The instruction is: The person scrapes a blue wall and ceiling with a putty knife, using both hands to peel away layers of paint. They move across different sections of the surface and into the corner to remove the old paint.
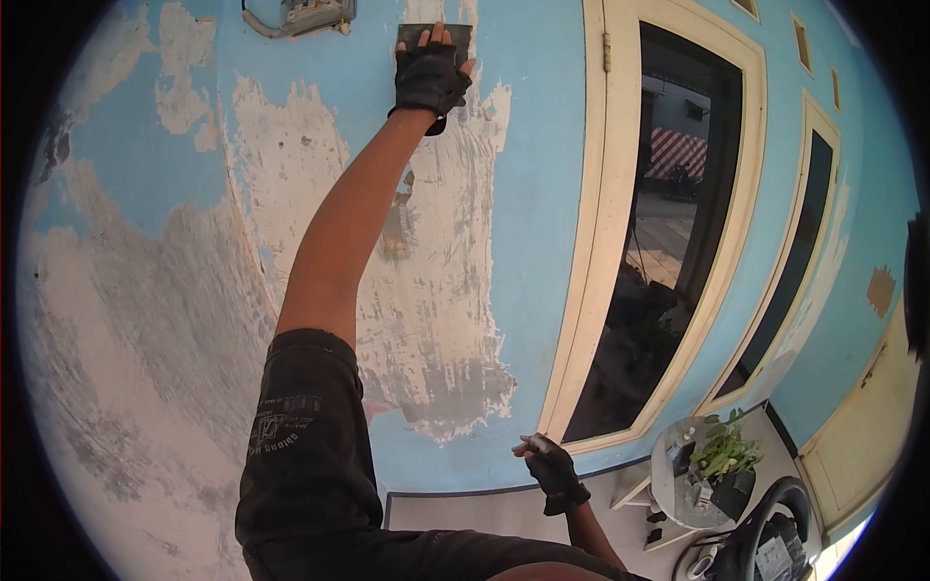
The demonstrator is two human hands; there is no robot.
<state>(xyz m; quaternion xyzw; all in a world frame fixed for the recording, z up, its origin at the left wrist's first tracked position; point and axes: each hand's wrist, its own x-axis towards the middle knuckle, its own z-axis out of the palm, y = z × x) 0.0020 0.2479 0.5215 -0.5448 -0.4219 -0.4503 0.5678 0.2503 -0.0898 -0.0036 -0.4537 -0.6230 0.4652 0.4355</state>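
My left hand (433, 77), in a black fingerless glove, reaches high up the wall and presses a dark flat rectangular sheet (407, 37) against it. The fingertips lie over the sheet, with the thumb at its right side. Around and below it is a scraped whitish patch (441, 242) on the light blue wall (538, 194). Low in the view, my right hand (552, 473), gloved the same way, hangs away from the wall patch. Its fingers point left, a little bent and apart, with nothing seen in them.
Cream-framed windows (593, 194) stand to the right. A cable and grey box (315, 15) are at the top left. At the lower right are a round table (668, 479) with a leafy plant (727, 450) and a black curved chair back (775, 494).
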